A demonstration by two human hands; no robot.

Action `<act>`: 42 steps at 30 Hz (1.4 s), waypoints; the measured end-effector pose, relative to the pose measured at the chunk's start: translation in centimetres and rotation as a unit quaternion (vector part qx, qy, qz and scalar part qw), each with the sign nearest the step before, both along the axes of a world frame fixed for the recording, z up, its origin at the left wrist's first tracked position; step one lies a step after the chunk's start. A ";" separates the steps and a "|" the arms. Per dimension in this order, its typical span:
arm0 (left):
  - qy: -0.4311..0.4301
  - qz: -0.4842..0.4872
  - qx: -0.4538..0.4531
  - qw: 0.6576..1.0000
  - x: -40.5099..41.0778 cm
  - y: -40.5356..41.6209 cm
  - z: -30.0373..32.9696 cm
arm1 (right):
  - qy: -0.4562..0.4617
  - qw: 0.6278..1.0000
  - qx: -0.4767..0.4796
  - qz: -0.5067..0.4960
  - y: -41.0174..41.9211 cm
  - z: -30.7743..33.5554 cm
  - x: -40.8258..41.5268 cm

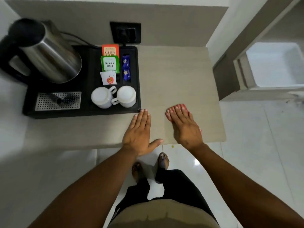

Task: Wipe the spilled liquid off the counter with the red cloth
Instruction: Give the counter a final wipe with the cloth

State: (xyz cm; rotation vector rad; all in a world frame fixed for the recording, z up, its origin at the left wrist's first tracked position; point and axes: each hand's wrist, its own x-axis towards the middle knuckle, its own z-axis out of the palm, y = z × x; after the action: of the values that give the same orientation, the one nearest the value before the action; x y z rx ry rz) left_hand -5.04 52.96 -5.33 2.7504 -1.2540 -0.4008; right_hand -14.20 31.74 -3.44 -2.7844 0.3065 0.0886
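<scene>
We see both hands laid palm down on the counter (pixel 172 76). Our right hand (pixel 184 125) lies flat with its fingers spread slightly, pressing the cloth (pixel 178 106) against the surface; it is not closed around it, only resting on top. The cloth is almost wholly hidden under that hand, showing red only past the fingertips, along the left side of the fingers and as a sliver at the right of the palm. Our left hand (pixel 139 130) rests flat and empty, fingers together and straight, thumb stretched out toward the right hand along the counter's near edge. The two hands lie side by side, near each other but not touching. We cannot make out any liquid on the counter around either hand.

Just beyond the left hand's fingertips sits the corner of a black tray (pixel 85 112), almost touching them. On the tray, nearest that hand, two white cups (pixel 113 97) stand upside down side by side. Farther from the hand lie tea sachets (pixel 109 63), orange, green and white in a row, with blue packets (pixel 126 69) in the slot to their right. Far to the left of the left hand stands a steel kettle (pixel 47 51) with a black handle, and nearer us a perforated metal grate (pixel 58 100) is set in the tray. A black socket (pixel 125 32) is on the wall beyond the tray. Below the hands, off the counter, we see our feet on the white floor (pixel 255 145)
</scene>
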 end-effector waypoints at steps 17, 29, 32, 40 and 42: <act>-0.038 -0.108 -0.036 0.993 3.1 -16.6 5.6 | -0.020 0.967 0.092 -0.237 -13.6 5.5 1.5; -0.026 -0.125 -0.049 0.991 5.7 -42.0 5.5 | -0.047 0.946 0.047 -0.318 -38.7 5.7 5.3; -0.025 -0.106 -0.054 0.993 6.4 -46.1 4.6 | -0.027 0.949 0.077 -0.304 -41.7 4.1 6.3; 0.000 -0.083 -0.045 0.996 7.6 -49.3 2.0 | 0.046 0.944 0.118 -0.305 -43.8 1.2 8.4; 0.007 -0.076 -0.034 0.997 7.7 -49.6 1.7 | 0.078 0.955 0.081 -0.273 -43.8 0.6 8.6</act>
State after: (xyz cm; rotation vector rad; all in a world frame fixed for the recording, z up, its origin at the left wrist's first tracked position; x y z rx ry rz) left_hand 2.68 3.41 -3.62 2.6019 -1.4498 -0.3802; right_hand -5.62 -12.11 -2.86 -2.4350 1.0418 0.1874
